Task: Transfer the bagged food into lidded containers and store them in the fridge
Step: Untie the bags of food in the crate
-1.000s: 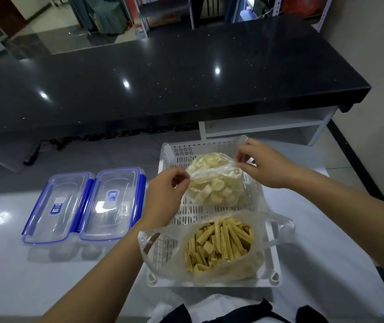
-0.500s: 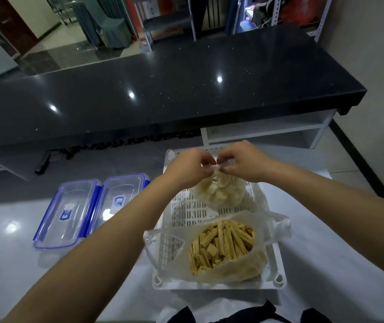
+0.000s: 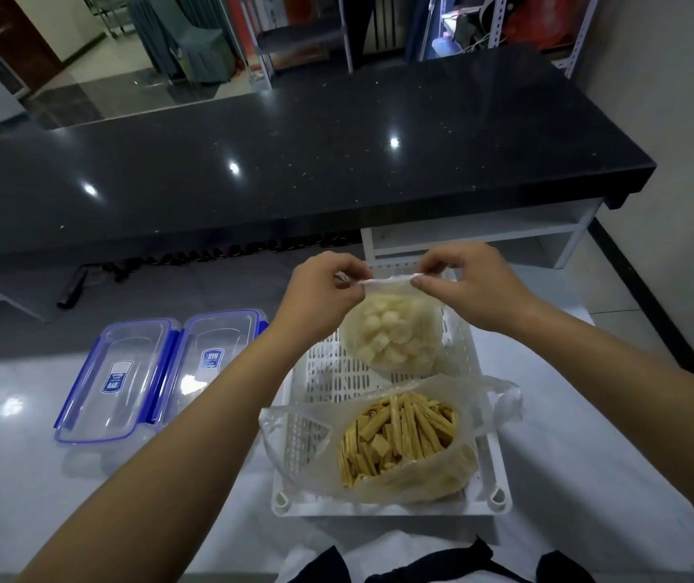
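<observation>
Left hand (image 3: 323,288) and right hand (image 3: 469,288) pinch the clear plastic bag of pale round pieces (image 3: 391,334); we part its mouth gently

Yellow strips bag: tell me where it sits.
Head view: the yellow strips bag lies in the white basket's near end, below the pale-chunk bag.

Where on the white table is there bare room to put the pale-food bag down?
Bare white table lies right of the crate, and some in front of the two containers. The crate itself is crowded by the yellow-strip bag.
</observation>
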Demonstrator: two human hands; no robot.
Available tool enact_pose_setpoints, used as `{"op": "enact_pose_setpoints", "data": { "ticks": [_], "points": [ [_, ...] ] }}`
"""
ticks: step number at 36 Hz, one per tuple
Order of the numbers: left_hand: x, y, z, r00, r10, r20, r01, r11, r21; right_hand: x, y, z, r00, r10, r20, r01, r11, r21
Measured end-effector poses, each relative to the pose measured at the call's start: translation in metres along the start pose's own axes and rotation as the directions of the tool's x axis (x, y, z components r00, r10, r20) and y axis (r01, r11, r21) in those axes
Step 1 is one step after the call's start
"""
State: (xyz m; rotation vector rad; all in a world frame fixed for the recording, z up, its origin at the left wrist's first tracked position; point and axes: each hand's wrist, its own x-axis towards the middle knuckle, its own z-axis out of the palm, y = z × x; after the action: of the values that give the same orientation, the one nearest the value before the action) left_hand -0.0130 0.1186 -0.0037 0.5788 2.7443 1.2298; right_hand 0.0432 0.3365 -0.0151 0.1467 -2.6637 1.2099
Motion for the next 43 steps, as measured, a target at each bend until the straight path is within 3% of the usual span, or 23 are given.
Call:
{"op": "enact_pose_setpoints", "data": {
  "ticks": [7, 10, 15, 23, 29, 33, 39, 43],
  "points": [
    [-0.02, -0.027, 0.002, 0.962, -0.259, -0.088, 0.208, 0.902, -0.379, -0.022, 0.013, -0.004, 0.987, 0.158, 0.026, -0.156, 0.919, 0.361],
    [-0.026, -0.03, 0.002, 0.942, -0.325, -0.082, 0.247, 0.838, -0.486, -0.024, 0.017, -0.009, 0.984, 0.175, 0.034, -0.175, 0.905, 0.389],
    [-0.022, -0.028, -0.003, 0.915, -0.383, -0.125, 0.266, 0.808, -0.526, -0.017, 0.01, -0.015, 0.986, 0.158, 0.062, -0.169, 0.902, 0.398],
    [-0.008, -0.011, -0.027, 0.926, -0.299, -0.232, 0.146, 0.848, -0.509, 0.0, -0.019, -0.038, 0.995, 0.086, 0.041, -0.095, 0.863, 0.496],
    [0.005, 0.01, -0.058, 0.985, -0.174, 0.002, 0.13, 0.729, -0.672, 0.012, -0.025, -0.061, 0.991, 0.117, -0.071, -0.067, 0.868, 0.492],
    [0.007, 0.019, -0.064, 0.994, -0.078, 0.072, 0.106, 0.677, -0.728, 0.015, -0.027, -0.065, 0.968, 0.247, -0.052, -0.151, 0.731, 0.666],
    [0.004, 0.029, -0.064, 0.995, -0.094, 0.036, 0.087, 0.618, -0.781, 0.023, -0.038, -0.065, 0.931, 0.361, 0.043, -0.216, 0.453, 0.865],
    [-0.003, 0.031, -0.065, 0.996, -0.088, -0.021, 0.035, 0.588, -0.808, 0.029, -0.043, -0.067, 0.95, 0.309, 0.037, -0.17, 0.415, 0.894]
  ]
}}
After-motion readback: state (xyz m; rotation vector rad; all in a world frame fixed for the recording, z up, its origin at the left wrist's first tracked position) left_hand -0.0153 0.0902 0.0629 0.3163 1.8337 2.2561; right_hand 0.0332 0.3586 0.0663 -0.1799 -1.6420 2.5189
